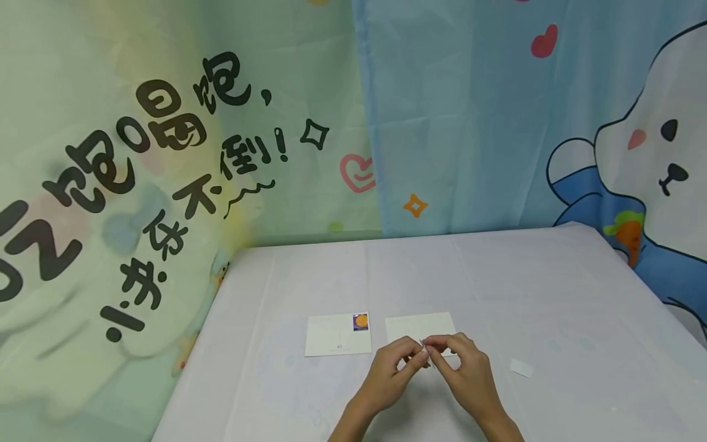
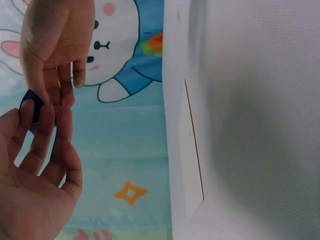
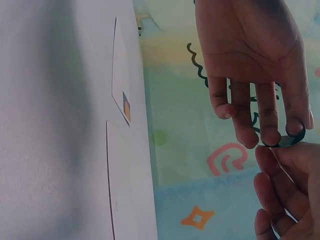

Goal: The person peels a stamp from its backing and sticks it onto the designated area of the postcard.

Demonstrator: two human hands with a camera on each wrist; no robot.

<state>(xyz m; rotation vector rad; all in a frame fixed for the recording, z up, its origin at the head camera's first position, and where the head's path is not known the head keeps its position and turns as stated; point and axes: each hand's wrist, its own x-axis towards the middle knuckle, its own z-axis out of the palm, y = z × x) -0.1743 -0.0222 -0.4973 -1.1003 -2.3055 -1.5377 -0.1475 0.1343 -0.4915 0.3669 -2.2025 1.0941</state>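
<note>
"Dark blue sticker [image 2: 37,111]: where is it?"

"Held up above the white-covered table [image 1: 265,380], where the fingertips of both hands meet."

"And how are the hands?"

"The left hand [image 1: 386,371] pinches it between thumb and forefinger, nearly closed at the tips, the other fingers loosely bent. The right hand [image 1: 469,374] pinches it from the opposite side in much the same way."

"What lies just past them?"

"A white card [image 1: 405,323], flat, its near edge partly hidden behind the hands."

"And to the left?"

"Nearer the table's left edge, a stamped card [image 1: 328,337], just beside the first but apart from it. A purple stamp with an orange disc [image 1: 361,321] sits in its far right corner."

"On the other side?"

"A small paper slip [image 1: 521,368], between the right hand and the table's right edge."

"Beyond the far edge?"

"A printed curtain [image 1: 442,123], with black lettering [image 1: 40,245] at left and, past the table's far right corner, a white cartoon rabbit [image 1: 690,110]."
</note>
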